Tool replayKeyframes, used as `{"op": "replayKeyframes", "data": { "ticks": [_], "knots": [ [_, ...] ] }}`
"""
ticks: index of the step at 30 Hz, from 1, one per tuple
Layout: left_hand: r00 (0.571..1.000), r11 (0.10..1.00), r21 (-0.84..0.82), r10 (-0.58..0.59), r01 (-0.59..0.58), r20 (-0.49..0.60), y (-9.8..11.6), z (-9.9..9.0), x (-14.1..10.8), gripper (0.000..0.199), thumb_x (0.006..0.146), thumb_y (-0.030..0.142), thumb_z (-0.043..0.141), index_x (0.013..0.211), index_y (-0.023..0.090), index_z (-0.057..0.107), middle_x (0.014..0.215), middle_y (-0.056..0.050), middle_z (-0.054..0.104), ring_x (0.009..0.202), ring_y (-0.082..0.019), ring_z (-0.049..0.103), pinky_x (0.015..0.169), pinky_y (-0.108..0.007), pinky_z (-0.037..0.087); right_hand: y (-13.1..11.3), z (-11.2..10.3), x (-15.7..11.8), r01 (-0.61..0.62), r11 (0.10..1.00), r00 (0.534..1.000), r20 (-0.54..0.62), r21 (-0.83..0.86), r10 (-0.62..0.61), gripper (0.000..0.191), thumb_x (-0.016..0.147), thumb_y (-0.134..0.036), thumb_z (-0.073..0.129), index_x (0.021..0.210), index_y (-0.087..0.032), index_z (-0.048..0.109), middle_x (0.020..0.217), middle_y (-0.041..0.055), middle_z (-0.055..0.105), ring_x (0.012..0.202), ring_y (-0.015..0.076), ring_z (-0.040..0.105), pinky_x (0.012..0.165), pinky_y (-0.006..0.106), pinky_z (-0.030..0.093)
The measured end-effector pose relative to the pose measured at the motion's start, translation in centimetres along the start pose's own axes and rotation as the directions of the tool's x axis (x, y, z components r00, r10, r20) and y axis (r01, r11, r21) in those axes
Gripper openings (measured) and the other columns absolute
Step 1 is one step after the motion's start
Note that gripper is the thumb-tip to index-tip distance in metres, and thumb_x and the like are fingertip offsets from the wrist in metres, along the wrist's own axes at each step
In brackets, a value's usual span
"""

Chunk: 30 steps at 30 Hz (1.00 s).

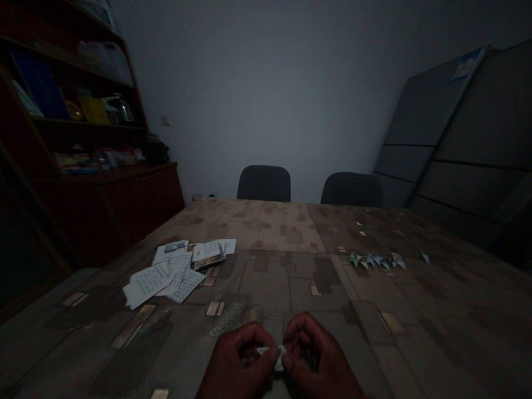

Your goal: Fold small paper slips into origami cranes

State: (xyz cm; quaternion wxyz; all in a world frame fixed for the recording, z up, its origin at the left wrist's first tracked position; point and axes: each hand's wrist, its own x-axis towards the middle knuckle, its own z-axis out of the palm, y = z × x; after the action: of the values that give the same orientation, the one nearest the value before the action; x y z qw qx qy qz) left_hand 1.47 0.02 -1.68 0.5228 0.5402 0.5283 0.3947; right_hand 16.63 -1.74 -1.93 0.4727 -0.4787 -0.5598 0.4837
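Note:
At the near edge of the table, my left hand and my right hand meet over a small folded piece of paper. Both pinch it between thumb and fingers, one from each side. The paper is pale, and much of it is hidden behind my thumbs. Off to the right stands a row of several small folded paper figures, with one more paper figure set apart from them. On the left lies a loose pile of printed paper sheets.
A patterned cloth covers the table. Two dark chairs stand at its far side, before a pale wall. A dark red cabinet with filled shelves is at the left, and grey panels rise at the right.

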Motion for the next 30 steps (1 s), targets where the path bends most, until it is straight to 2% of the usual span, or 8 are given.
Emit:
{"op": "replayKeyframes", "data": {
  "ticks": [6,9,12,17,20,23,27,30],
  "knots": [
    [0.999,0.993,-0.114,-0.034,0.033,-0.006,-0.1,0.1,0.0,0.021,0.066,0.034,0.067,0.057,0.017,0.059,0.041,0.001,0.058,0.04,-0.013,0.052,0.045,-0.022,0.033,0.3,-0.4,0.1,-0.026,0.997,0.999,0.041,0.079,0.022,0.018,0.074,-0.03,0.064,0.085,-0.02,0.053,0.072,-0.0025,0.055,0.067,0.0145,0.05,0.063,0.026,0.037],
    [0.999,0.99,-0.138,-0.03,0.025,-0.039,0.1,0.0,-0.1,0.02,0.066,0.032,0.069,0.056,0.017,0.06,0.04,0.002,0.058,0.039,-0.012,0.05,0.044,-0.021,0.031,0.6,-0.7,0.1,-0.014,0.996,0.999,0.04,-0.092,0.017,0.015,0.076,-0.032,0.062,0.081,-0.019,0.057,0.069,-0.0023,0.054,0.067,0.0156,0.05,0.064,0.027,0.037],
    [0.999,0.99,-0.144,-0.017,0.011,-0.04,0.3,0.0,-0.3,0.019,0.064,0.031,0.07,0.055,0.017,0.06,0.042,0.002,0.058,0.042,-0.013,0.052,0.046,-0.022,0.034,0.8,-0.8,0.0,0.035,0.957,0.999,0.03,-0.287,-0.028,0.008,0.075,-0.025,0.063,0.073,-0.019,0.059,0.069,-0.0021,0.054,0.068,0.0159,0.05,0.063,0.026,0.036],
    [1.0,0.994,-0.11,-0.023,0.025,0.018,0.2,0.0,-0.3,0.02,0.067,0.033,0.068,0.06,0.017,0.06,0.044,0.002,0.058,0.042,-0.012,0.049,0.045,-0.021,0.031,0.7,-1.1,0.1,0.129,0.914,0.991,0.079,-0.384,-0.106,0.01,0.08,-0.019,0.059,0.071,-0.019,0.06,0.07,-0.0012,0.056,0.068,0.0158,0.052,0.064,0.026,0.036],
    [0.998,0.999,-0.05,0.002,0.001,0.055,-0.2,-0.1,-0.2,0.018,0.068,0.032,0.067,0.062,0.016,0.062,0.045,0.003,0.056,0.043,-0.011,0.047,0.044,-0.021,0.029,0.7,-1.3,0.1,0.158,0.905,0.987,0.097,-0.395,-0.13,0.015,0.084,-0.023,0.059,0.07,-0.019,0.06,0.069,-0.0005,0.056,0.068,0.0164,0.052,0.065,0.027,0.037],
    [0.996,0.999,-0.008,0.033,-0.033,0.077,-0.8,-0.2,0.0,0.02,0.069,0.031,0.067,0.059,0.015,0.061,0.046,0.003,0.055,0.043,-0.012,0.05,0.045,-0.022,0.032,1.0,-1.4,0.0,0.17,0.913,0.984,0.113,-0.37,-0.138,0.019,0.085,-0.029,0.059,0.069,-0.019,0.06,0.069,-0.0004,0.056,0.069,0.017,0.052,0.066,0.027,0.037],
    [0.99,0.991,-0.132,0.002,0.017,0.14,-1.7,-0.3,0.3,0.027,0.067,0.039,0.071,0.06,0.017,0.059,0.045,0.002,0.057,0.039,-0.011,0.05,0.042,-0.021,0.035,1.2,-1.4,0.1,0.066,0.967,0.99,0.137,-0.245,-0.032,0.025,0.085,-0.037,0.059,0.07,-0.017,0.063,0.066,-0.001,0.055,0.066,0.0157,0.05,0.061,0.026,0.036],
    [0.991,0.986,-0.166,-0.001,0.023,0.134,-2.0,-0.4,0.5,0.03,0.067,0.041,0.074,0.06,0.017,0.058,0.044,0.002,0.056,0.037,-0.01,0.048,0.041,-0.021,0.035,1.1,-1.6,0.3,-0.002,0.98,0.991,0.133,-0.197,0.029,0.022,0.08,-0.034,0.061,0.066,-0.017,0.064,0.061,-0.0022,0.054,0.063,0.0143,0.049,0.059,0.025,0.035]
  ]
}}
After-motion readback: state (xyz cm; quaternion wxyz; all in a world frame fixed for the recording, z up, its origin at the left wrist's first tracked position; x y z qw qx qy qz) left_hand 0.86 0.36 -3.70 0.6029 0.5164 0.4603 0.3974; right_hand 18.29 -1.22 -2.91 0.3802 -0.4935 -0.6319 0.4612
